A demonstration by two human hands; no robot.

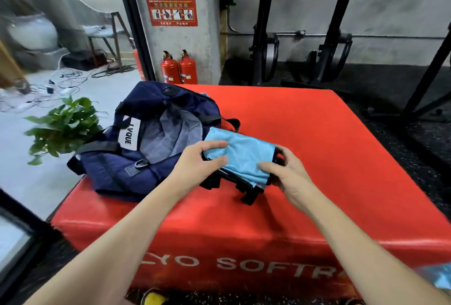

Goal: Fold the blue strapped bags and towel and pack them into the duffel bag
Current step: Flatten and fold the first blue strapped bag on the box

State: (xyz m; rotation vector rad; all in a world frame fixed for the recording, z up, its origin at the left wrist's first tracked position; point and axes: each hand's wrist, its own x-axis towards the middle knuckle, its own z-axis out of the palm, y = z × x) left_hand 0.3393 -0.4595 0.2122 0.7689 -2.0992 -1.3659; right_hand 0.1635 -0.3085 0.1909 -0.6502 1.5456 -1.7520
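Left hand [195, 163] and right hand [288, 175] each pinch an end of folded light-blue bag [240, 156], black straps dangling, just beside duffel bag [136, 148]. Navy duffel gapes open on red padded worktop [329, 148]; only grey lining is visible inside.

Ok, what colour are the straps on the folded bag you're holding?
Black, against the light blue fabric of the folded bag; the head view shows it best.
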